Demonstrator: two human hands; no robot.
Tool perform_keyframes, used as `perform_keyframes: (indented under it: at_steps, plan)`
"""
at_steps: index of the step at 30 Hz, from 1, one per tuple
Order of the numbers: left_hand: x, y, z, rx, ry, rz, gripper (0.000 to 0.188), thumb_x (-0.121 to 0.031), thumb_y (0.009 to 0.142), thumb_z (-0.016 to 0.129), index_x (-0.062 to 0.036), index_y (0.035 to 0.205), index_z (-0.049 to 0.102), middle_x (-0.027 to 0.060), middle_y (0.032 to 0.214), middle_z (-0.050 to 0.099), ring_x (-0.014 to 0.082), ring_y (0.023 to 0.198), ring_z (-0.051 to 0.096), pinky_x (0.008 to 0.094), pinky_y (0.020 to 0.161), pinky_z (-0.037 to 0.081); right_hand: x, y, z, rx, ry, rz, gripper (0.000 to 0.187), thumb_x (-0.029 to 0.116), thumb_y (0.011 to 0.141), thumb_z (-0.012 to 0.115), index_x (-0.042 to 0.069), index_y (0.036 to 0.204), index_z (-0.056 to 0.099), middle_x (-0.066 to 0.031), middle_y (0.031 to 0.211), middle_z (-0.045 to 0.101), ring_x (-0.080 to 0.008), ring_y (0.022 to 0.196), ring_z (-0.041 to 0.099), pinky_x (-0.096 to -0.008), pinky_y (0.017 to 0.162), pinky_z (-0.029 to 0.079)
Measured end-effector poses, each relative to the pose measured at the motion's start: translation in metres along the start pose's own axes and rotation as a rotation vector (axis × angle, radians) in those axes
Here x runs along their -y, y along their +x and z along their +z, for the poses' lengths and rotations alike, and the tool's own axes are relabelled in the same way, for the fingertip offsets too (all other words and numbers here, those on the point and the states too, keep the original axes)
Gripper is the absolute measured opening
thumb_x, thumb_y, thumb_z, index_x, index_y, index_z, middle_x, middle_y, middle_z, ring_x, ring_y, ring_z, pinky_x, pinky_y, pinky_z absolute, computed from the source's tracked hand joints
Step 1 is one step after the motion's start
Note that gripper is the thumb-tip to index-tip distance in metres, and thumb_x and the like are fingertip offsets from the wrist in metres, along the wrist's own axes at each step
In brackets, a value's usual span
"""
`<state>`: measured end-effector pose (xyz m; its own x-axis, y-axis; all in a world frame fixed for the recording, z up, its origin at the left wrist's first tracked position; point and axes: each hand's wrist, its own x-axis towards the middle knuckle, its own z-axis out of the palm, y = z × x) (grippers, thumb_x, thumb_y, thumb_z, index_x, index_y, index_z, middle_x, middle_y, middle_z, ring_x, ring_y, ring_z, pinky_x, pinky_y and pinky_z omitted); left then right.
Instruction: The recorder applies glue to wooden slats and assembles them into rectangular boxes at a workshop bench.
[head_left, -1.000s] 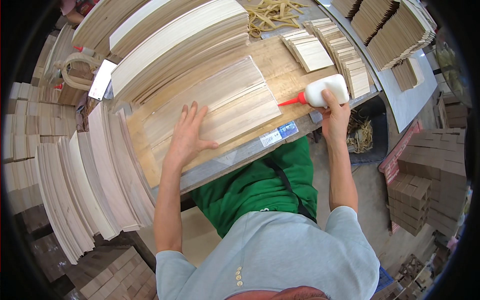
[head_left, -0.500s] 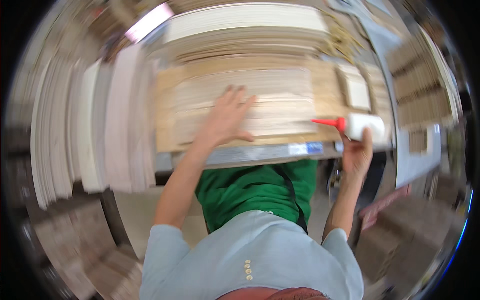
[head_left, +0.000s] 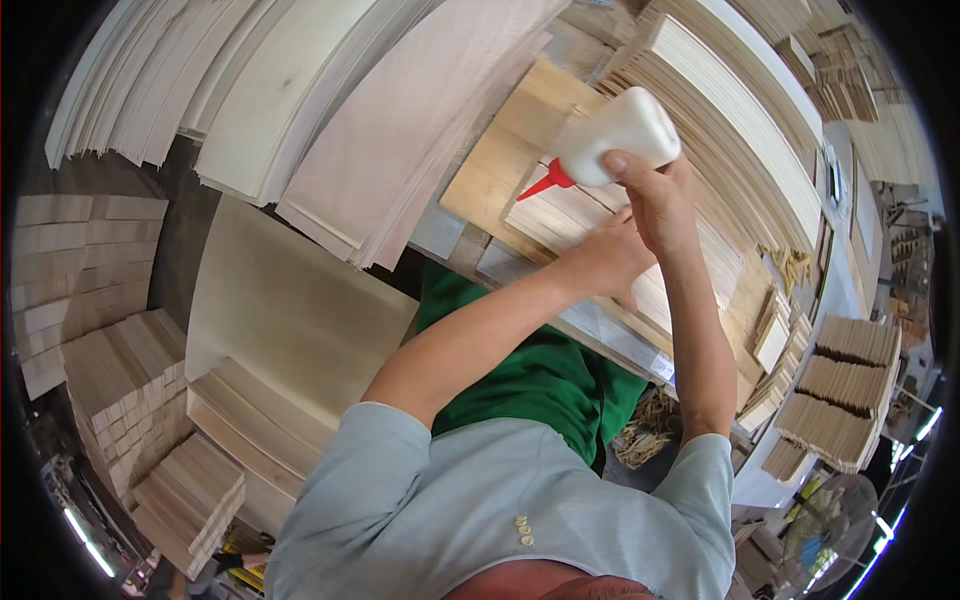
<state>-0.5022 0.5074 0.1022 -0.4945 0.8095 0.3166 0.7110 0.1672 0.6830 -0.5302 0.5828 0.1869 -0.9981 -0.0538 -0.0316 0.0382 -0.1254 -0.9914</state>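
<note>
My right hand (head_left: 655, 195) grips a white glue bottle (head_left: 615, 135) with a red nozzle, tipped so the nozzle points down-left over pale wood veneer sheets (head_left: 580, 215) on the workbench (head_left: 500, 160). My left hand (head_left: 600, 260) lies just below the bottle, resting on the veneer sheets, partly hidden behind my right wrist. Its fingers are mostly out of sight.
Tall stacks of thin wood sheets (head_left: 340, 130) fill the upper left. More stacked veneer (head_left: 740, 110) lies beyond the bench. Bundles of short wood slats (head_left: 130, 400) stand at the lower left, and others (head_left: 835, 390) at the right. A fan (head_left: 830, 530) sits at the lower right.
The view has swung sharply, so the bench now sits upper right. My right hand has lifted the glue bottle and brought it over the veneer, close above my left hand.
</note>
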Motion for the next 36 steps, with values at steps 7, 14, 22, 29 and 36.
perform_keyframes:
  at_steps: [7, 14, 22, 29, 36]
  plan:
    - [0.003, -0.006, 0.01, -0.043, -0.38, -0.201, 0.091, -0.017, 0.053, 0.085, -0.0122, 0.136, 0.046, 0.0157, 0.145, 0.037, 0.0372, 0.136, 0.027, 0.045, 0.113, 0.026, -0.01, 0.009, 0.02, 0.109, -0.105, 0.11, 0.064, 0.014, 0.074, 0.078, 0.0, 0.128, 0.047, -0.0107, 0.116, 0.061, -0.0198, 0.108, 0.057, -0.0348, 0.096, 0.044]
    - [0.006, -0.006, 0.009, 0.021, -0.381, -0.218, 0.098, -0.019, 0.051, 0.086, -0.0115, 0.139, 0.042, 0.0162, 0.15, 0.029, 0.0348, 0.139, 0.022, 0.0416, 0.114, 0.024, -0.007, 0.013, 0.026, 0.157, -0.212, 0.121, 0.069, 0.017, 0.073, 0.08, 0.001, 0.13, 0.045, -0.0092, 0.118, 0.06, -0.0186, 0.11, 0.056, -0.0339, 0.097, 0.043]
    - [-0.001, 0.0, -0.005, 0.144, 0.032, -0.112, 0.091, -0.025, 0.055, 0.085, -0.0096, 0.135, 0.044, 0.0115, 0.139, 0.043, 0.0311, 0.135, 0.03, 0.0444, 0.114, 0.019, -0.006, 0.034, 0.012, 0.103, -0.246, 0.043, 0.067, 0.017, 0.073, 0.08, 0.001, 0.129, 0.046, -0.0092, 0.116, 0.061, -0.0184, 0.109, 0.056, -0.0335, 0.095, 0.044]
    - [-0.001, 0.005, -0.001, 0.204, 0.138, -0.122, 0.091, -0.033, 0.057, 0.084, -0.0129, 0.135, 0.044, 0.0124, 0.141, 0.036, 0.0342, 0.139, 0.02, 0.0456, 0.115, 0.014, -0.006, 0.051, -0.007, 0.042, -0.215, -0.022, 0.063, 0.016, 0.074, 0.079, 0.001, 0.127, 0.048, -0.0097, 0.114, 0.062, -0.0185, 0.107, 0.057, -0.0335, 0.094, 0.044]
    - [-0.001, 0.009, 0.0, 0.247, 0.15, -0.124, 0.098, -0.034, 0.058, 0.084, -0.0166, 0.141, 0.036, 0.0132, 0.148, 0.023, 0.0353, 0.141, 0.011, 0.0444, 0.116, 0.013, -0.006, 0.063, -0.02, -0.031, -0.214, -0.083, 0.062, 0.017, 0.075, 0.078, 0.002, 0.127, 0.048, -0.0099, 0.115, 0.062, -0.02, 0.108, 0.058, -0.0339, 0.094, 0.045]
